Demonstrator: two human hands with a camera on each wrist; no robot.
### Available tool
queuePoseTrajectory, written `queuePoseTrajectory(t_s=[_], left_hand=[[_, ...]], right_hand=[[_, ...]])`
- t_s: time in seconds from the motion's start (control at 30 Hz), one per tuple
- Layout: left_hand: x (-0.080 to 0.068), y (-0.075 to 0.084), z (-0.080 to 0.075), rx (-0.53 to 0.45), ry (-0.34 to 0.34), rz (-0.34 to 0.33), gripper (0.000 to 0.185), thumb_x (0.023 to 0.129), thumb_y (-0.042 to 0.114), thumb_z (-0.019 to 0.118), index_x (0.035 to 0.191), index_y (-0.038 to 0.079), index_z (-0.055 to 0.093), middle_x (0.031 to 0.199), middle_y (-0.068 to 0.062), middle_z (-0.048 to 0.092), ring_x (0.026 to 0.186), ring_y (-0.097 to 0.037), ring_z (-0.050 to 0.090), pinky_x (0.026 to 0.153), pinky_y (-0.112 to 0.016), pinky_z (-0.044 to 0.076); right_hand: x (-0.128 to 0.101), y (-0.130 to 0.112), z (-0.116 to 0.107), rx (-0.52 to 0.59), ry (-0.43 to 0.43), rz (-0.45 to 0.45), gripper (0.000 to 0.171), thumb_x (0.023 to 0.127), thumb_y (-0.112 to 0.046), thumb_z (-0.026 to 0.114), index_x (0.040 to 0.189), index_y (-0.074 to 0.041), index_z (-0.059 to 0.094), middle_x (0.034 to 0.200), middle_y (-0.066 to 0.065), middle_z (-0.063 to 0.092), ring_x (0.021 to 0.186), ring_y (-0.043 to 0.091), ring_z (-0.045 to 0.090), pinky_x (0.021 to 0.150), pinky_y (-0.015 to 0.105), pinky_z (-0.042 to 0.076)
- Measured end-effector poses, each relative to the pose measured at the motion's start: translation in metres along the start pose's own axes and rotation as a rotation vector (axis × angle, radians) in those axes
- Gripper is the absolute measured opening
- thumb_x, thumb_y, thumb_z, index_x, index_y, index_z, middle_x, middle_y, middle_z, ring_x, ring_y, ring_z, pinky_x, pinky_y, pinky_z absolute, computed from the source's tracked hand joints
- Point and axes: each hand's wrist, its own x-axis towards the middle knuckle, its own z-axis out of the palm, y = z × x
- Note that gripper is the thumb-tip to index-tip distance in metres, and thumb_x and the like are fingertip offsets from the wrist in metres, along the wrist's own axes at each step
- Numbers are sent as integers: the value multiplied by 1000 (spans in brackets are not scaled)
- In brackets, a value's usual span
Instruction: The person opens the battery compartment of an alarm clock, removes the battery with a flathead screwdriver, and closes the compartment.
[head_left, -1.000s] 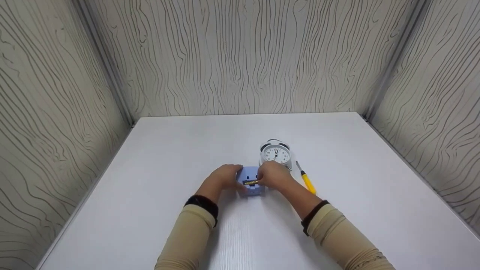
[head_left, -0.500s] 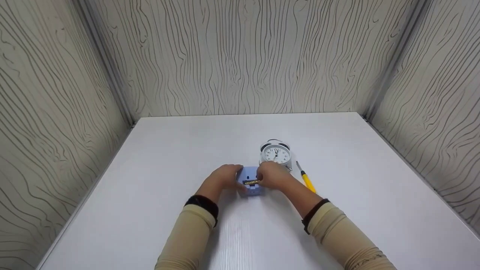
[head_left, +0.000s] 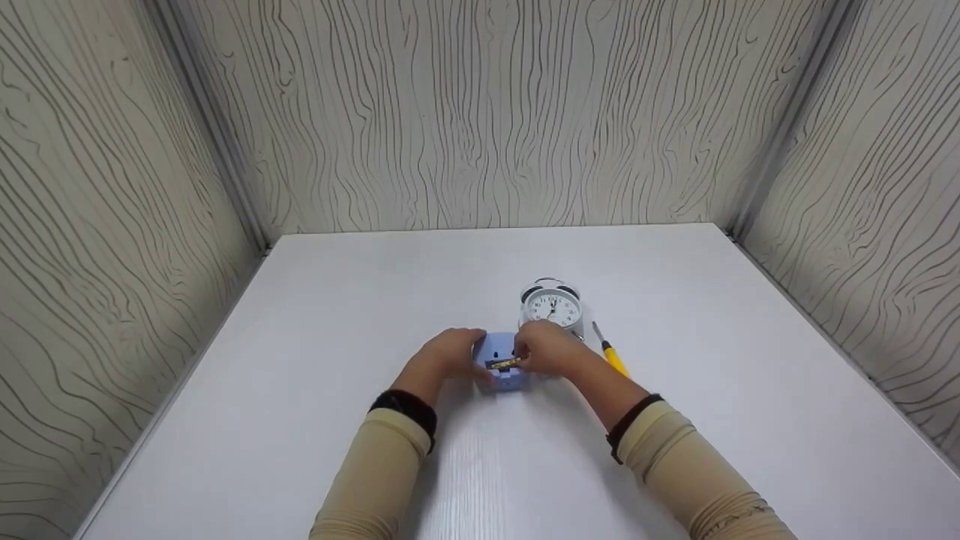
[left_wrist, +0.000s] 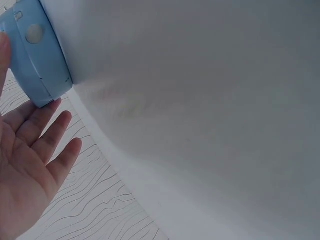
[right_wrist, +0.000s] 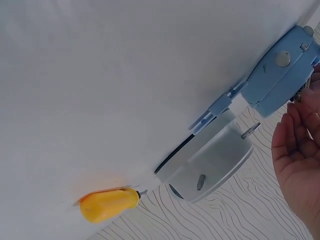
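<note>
A light blue clock-like case [head_left: 501, 343] lies on the white table with its back up. My left hand [head_left: 451, 352] grips its left side, thumb at the near edge and fingers at the far edge. In the left wrist view, the case [left_wrist: 36, 55] has a round silvery foot. My right hand [head_left: 549, 349] pinches the right end of a black and gold battery [head_left: 502, 364], which lies over the slot in the case's back. The right wrist view shows the right fingertips [right_wrist: 295, 117] close against the case [right_wrist: 282, 67], partly cut off by the frame edge.
Just behind my right hand is a white twin-bell alarm clock [head_left: 553, 306]. A screwdriver with a yellow handle [head_left: 615, 361] lies right of it. A small light blue cover [right_wrist: 218, 106] lies between the case and the alarm clock. Patterned panels [head_left: 480, 112] enclose the table.
The right hand and forearm shift slightly, and the battery's right end now sits a little higher, so it tilts more. The left hand and the blue case stay put.
</note>
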Motion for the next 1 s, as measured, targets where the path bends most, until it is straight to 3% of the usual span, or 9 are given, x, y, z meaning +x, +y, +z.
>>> queuePoseTrajectory(t_s=[0.3,0.57,0.73,1.0], left_hand=[[-1,1,0,-4,-9,-26,91,62,41,82,138,15,41,137,-5,46,128,-25,38,106,-40,30],[-2,0,2,7,8,0,89,61,42,82,137,16,43,135,-4,48,127,-24,40,106,-39,31],[-2,0,0,13,1,15,88,62,41,82,137,14,43,135,-5,48,128,-24,39,106,-38,30],[-1,0,1,25,-2,-7,89,62,41,82,138,16,41,137,-5,45,129,-24,37,107,-39,28]], right_hand=[[-4,0,-4,89,-28,59,8,80,-16,67,87,-16,70,75,-9,62,72,12,56,70,28,51],[-8,2,-9,113,56,33,4,80,-17,68,84,-17,69,73,-9,60,70,11,55,68,28,50],[-8,13,-18,152,152,33,4,79,-15,68,81,-12,68,71,-6,61,70,12,56,65,29,50],[-11,41,-38,266,267,219,5,80,-12,67,83,-8,67,82,4,64,80,20,58,73,35,50]])
